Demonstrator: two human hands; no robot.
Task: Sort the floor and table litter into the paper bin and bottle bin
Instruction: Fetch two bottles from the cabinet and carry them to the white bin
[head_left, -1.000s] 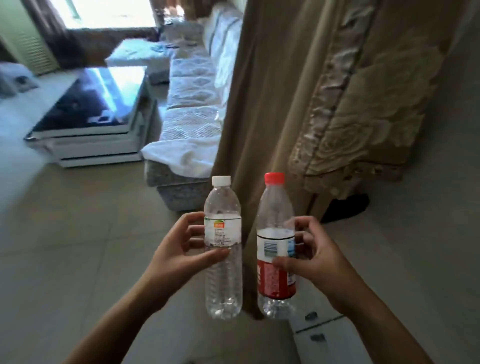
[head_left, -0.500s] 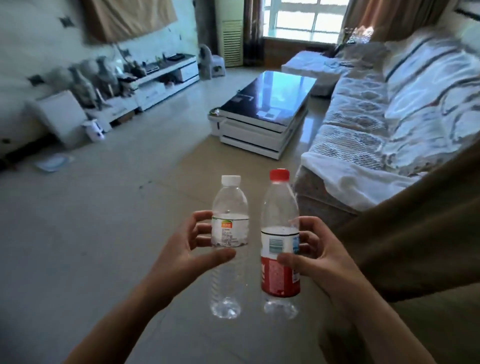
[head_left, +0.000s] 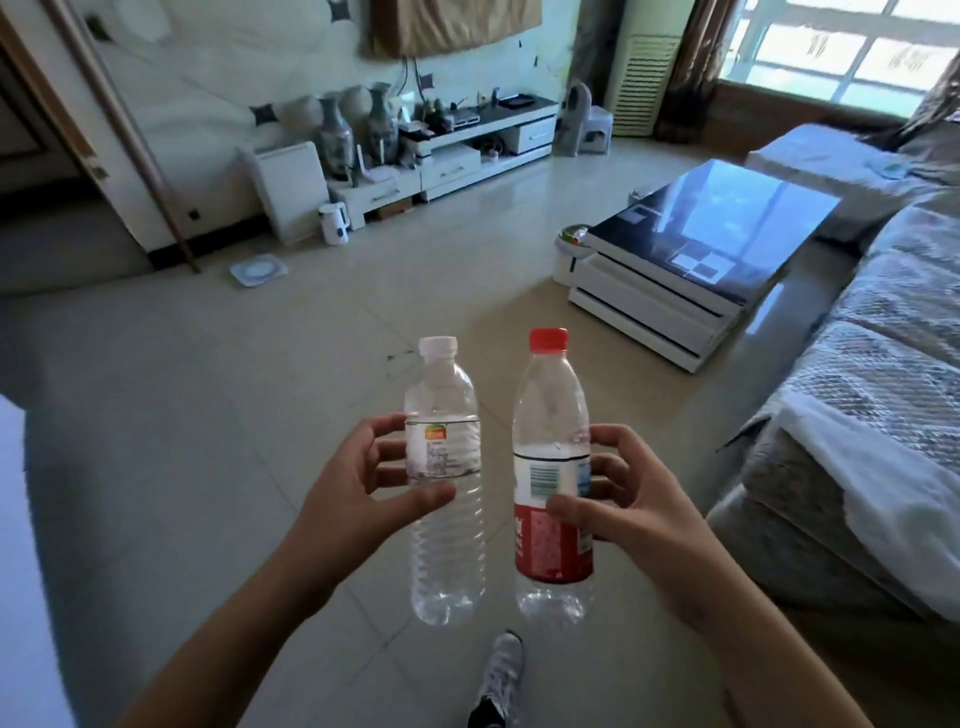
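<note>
My left hand (head_left: 353, 493) grips a clear plastic bottle with a white cap (head_left: 444, 551), held upright in front of me. My right hand (head_left: 634, 504) grips a second clear bottle with a red cap and red label (head_left: 550, 415), also upright. The two bottles hang side by side above the tiled floor, a small gap between them. A small white bin (head_left: 570, 254) with something red and green at its top stands at the near corner of the coffee table. I cannot see any other bin.
A glossy black-topped coffee table (head_left: 727, 228) stands ahead on the right, a covered sofa (head_left: 878, 415) along the right edge. A TV cabinet (head_left: 467, 150) with vases lines the far wall. A white kettle (head_left: 333, 223) and a flat white scale (head_left: 258, 270) are on the floor. My shoe (head_left: 501, 675) shows below.
The view has swung left, from the curtain and sofa to the open living room. Both hands keep the same hold on the bottles.
</note>
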